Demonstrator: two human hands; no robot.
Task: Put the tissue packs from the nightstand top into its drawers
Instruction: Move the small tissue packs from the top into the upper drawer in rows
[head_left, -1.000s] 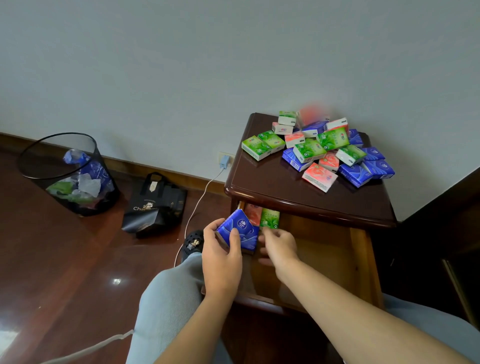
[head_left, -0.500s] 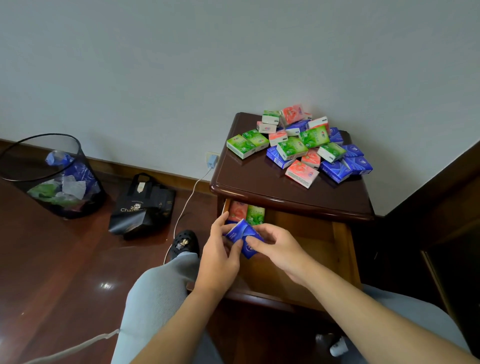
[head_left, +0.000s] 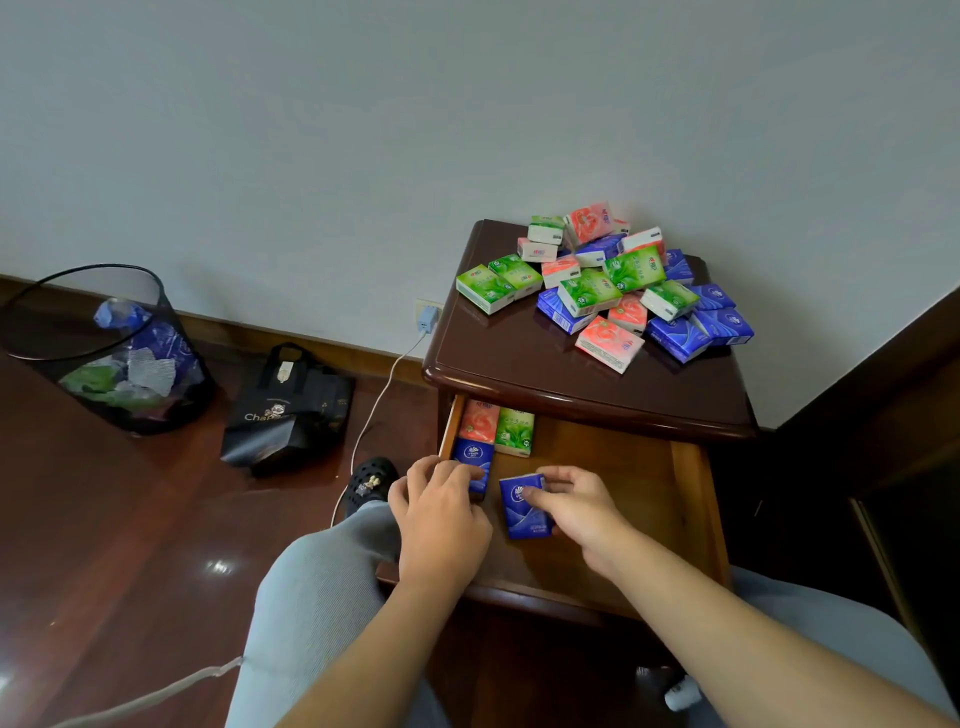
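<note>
A dark wooden nightstand (head_left: 519, 358) carries a heap of several green, pink and blue tissue packs (head_left: 613, 291) at its back right. Its top drawer (head_left: 623, 467) is pulled out. A pink pack (head_left: 479, 422) and a green pack (head_left: 514, 430) lie at the drawer's back left. My left hand (head_left: 441, 519) presses a blue pack (head_left: 474, 462) down at the drawer's left wall, in front of the pink one. My right hand (head_left: 576, 506) holds a second blue pack (head_left: 523, 506) flat over the drawer floor, just right of the first.
A black mesh bin (head_left: 104, 348) with scraps stands on the wooden floor at the left. A black bag (head_left: 288, 410) and a white charger cable (head_left: 374, 410) lie beside the nightstand. My grey-clad knees flank the drawer. A dark cabinet (head_left: 883, 441) stands at the right.
The two blue packs, held together in front of the drawer before, are now apart and lowered into it: one at the left wall under my left hand, one beside it in my right.
</note>
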